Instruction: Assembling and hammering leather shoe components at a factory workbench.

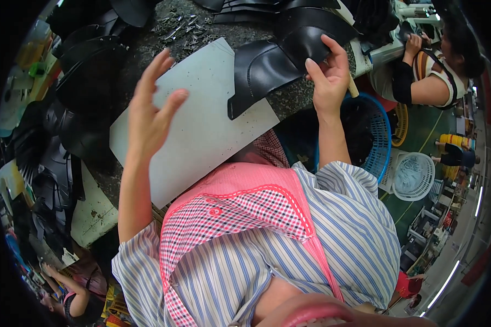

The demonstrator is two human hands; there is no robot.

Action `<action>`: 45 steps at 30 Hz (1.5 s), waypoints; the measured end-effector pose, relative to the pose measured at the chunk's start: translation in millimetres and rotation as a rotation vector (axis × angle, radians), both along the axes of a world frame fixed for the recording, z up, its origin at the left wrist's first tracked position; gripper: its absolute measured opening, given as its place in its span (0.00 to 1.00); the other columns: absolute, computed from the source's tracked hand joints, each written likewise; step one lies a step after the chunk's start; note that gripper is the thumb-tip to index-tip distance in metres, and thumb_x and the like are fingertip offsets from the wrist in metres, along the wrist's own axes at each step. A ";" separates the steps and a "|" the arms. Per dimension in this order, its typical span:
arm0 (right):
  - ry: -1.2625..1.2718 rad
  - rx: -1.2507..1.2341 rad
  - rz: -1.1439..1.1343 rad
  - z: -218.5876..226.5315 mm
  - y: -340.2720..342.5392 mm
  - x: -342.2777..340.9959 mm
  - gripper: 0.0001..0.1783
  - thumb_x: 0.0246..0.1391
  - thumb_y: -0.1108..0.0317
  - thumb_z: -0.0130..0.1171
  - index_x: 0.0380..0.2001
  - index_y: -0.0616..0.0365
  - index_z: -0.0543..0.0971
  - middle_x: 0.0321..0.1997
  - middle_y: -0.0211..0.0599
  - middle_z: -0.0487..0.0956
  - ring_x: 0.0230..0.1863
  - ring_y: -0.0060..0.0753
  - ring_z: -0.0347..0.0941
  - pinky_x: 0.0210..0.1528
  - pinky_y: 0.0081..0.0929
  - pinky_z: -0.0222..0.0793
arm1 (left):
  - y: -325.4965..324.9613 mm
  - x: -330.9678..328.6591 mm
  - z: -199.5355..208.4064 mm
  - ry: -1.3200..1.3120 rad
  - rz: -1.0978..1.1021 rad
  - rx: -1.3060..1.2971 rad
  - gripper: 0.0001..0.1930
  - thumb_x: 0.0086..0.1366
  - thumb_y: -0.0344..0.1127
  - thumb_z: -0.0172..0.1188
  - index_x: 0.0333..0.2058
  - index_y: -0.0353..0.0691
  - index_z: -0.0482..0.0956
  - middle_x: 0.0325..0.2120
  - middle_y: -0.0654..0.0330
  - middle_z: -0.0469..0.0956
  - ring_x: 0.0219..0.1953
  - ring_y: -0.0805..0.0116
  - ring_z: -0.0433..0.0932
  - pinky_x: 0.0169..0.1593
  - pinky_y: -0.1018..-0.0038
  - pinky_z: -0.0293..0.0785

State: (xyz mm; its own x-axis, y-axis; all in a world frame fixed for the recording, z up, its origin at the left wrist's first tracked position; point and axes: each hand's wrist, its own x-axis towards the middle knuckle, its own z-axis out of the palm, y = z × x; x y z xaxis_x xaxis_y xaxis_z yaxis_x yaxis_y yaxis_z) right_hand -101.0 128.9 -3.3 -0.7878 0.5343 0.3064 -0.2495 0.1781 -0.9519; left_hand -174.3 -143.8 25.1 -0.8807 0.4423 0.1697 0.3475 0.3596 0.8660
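Observation:
My left hand (154, 111) is raised above a pale grey-white board (202, 128), fingers and thumb spread, holding nothing. Across the board's right side lies a shaped black leather piece (264, 71) with a stitched seam and a notched lower corner. It overlaps or joins more black leather (305, 35) behind it. At the right edge of this leather is my right hand (333, 82), thumb and forefinger apart and the other fingers curled. A tan stick-like handle (353, 88) juts out from behind its palm; the rest of it is hidden.
Small metal-looking bits (180, 27) are scattered on the dark speckled table (202, 41). Stacked black pieces (87, 76) crowd the left. A blue basket (386, 136) stands right, near a white basket (428, 185). Another person (431, 76) works at the far right, one more at lower left.

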 end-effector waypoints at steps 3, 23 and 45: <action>0.151 0.001 0.133 29.7 -34.8 1.4 0.26 0.39 0.83 0.55 0.46 0.61 0.66 0.36 0.33 0.71 0.27 0.14 0.66 0.27 0.10 0.63 | 22.8 -1.6 -13.3 -0.279 -0.131 0.258 0.45 0.50 0.49 0.60 0.60 0.47 0.41 0.52 0.45 0.59 0.53 0.57 0.62 0.52 0.64 0.59; -0.037 0.365 0.622 0.8 -135.7 -130.1 0.10 0.43 0.73 0.56 0.33 0.57 0.75 0.25 0.29 0.75 0.26 0.17 0.70 0.27 0.15 0.64 | -101.8 4.8 23.8 0.759 0.782 -0.986 0.31 0.42 0.45 0.66 0.49 0.54 0.68 0.55 0.56 0.55 0.56 0.50 0.52 0.54 0.61 0.54; -0.187 1.198 0.690 -16.6 -135.7 -169.8 0.07 0.38 0.66 0.59 0.24 0.50 0.74 0.25 0.28 0.72 0.33 0.32 0.71 0.32 0.29 0.67 | -70.7 14.1 -14.4 0.813 0.346 -0.372 0.12 0.45 0.29 0.62 0.32 0.45 0.78 0.41 0.58 0.73 0.49 0.55 0.63 0.49 0.71 0.61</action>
State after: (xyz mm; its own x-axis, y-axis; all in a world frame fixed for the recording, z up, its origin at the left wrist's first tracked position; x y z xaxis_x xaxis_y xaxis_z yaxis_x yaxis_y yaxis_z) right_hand -270.8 -6.9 -19.9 -0.8609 -0.4837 0.1576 -0.5073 0.7927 -0.3381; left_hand -160.2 -214.6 10.7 -0.6473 0.3286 0.6878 0.6147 0.7585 0.2162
